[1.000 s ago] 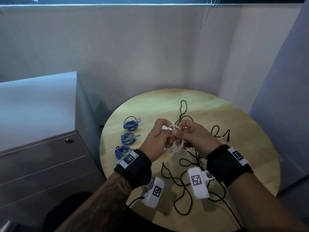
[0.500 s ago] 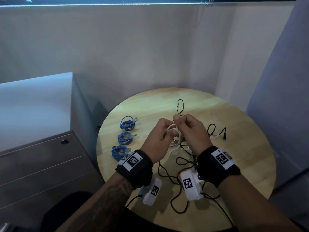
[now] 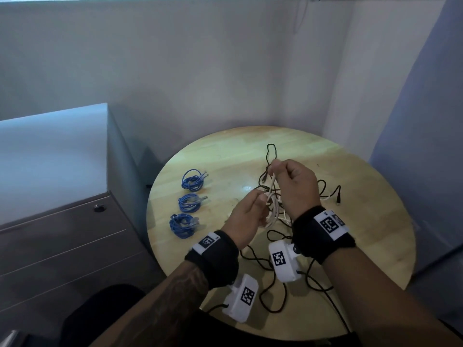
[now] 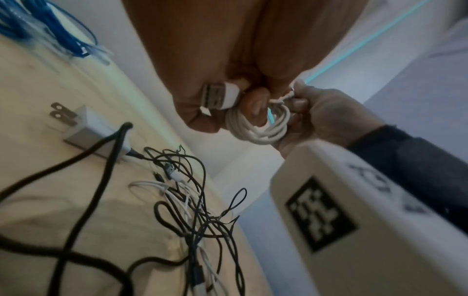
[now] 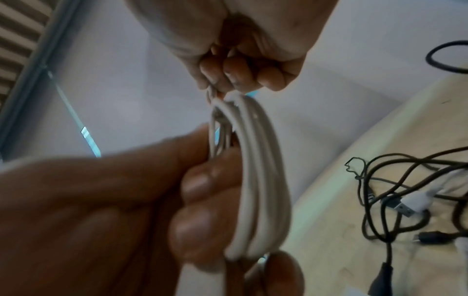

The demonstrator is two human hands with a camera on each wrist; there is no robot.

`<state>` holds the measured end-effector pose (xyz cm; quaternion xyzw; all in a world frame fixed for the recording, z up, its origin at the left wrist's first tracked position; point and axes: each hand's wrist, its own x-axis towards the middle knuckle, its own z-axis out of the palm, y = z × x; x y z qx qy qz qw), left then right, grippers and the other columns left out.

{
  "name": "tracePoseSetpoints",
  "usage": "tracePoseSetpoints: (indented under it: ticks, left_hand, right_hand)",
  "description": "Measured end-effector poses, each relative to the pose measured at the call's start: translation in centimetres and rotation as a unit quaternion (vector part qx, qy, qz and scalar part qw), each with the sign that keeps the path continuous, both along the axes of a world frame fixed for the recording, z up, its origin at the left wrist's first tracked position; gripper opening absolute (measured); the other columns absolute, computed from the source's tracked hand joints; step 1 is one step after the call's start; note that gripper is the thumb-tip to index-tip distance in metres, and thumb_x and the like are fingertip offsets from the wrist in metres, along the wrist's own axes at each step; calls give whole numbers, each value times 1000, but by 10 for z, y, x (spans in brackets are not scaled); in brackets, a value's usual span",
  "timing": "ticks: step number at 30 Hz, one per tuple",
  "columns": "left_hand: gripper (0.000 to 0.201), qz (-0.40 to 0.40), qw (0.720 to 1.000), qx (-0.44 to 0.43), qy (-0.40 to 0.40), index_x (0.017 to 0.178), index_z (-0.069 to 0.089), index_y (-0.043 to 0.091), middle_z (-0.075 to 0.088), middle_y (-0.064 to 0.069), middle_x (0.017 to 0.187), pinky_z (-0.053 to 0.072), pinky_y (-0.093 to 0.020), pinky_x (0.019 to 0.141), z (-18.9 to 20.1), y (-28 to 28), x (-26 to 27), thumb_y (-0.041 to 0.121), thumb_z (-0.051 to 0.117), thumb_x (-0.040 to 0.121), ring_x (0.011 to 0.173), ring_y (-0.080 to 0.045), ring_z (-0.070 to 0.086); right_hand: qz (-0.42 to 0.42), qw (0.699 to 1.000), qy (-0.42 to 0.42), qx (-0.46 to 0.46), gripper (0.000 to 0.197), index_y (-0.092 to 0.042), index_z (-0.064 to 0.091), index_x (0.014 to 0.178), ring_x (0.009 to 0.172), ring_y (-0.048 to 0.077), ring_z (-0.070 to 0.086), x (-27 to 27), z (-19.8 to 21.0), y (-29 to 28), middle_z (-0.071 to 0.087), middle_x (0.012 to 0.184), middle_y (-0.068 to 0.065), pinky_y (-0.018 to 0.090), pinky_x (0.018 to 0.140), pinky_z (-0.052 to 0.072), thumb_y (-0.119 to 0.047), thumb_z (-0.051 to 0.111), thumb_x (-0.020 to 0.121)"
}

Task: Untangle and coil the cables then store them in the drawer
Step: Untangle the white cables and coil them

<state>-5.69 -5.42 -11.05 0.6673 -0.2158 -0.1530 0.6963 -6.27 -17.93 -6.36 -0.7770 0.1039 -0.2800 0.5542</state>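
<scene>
A white USB cable [image 3: 272, 201], wound into a long narrow coil, hangs above the round wooden table [image 3: 225, 156] between both hands. My left hand [image 3: 249, 212] grips the coil's lower part, with the USB plug [image 4: 219, 98] sticking out by the thumb. My right hand [image 3: 292, 180] is higher and pinches the coil's top end [image 5: 229, 100] with curled fingers. The coil [image 5: 255, 170] shows several strands side by side. Under the hands lies a tangle of black and white cables [image 4: 197, 202]. The grey drawer cabinet [image 3: 62, 236] on the left has its drawers closed.
Three coiled blue cables [image 3: 192, 181] [image 3: 190, 202] [image 3: 183, 225] lie in a row on the table's left side. A white plug adapter [image 4: 84, 128] lies by the tangle. A black cable end [image 3: 338, 196] reaches right. Walls close in behind and to the right.
My right hand has risen and moved away from me, pulling the white coil's top up into a long loop. The left hand has stayed low with the coil's lower part.
</scene>
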Motion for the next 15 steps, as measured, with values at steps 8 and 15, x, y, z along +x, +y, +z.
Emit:
tracePoseSetpoints:
  ticks: [8,15]
  left_hand:
    - [25,41,999,5,14,89,61,13,47,15,57,35,-19,56,13,10,10,11,41,104,56,-5,39]
    - [22,138,989,26,45,101,72,11,58,-2,70,44,-18,48,22,33,29,18,52,100,56,-9,52]
  right_hand:
    - [13,994,4,111,27,-6,70,79,51,6,41,6,1,-9,48,54,-6,16,54,40,-26,62,96]
    - [143,974,152,87,22,-23,61,109,81,11,67,-3,-13,-13,71,98,-7,29,73,53,-41,53,98]
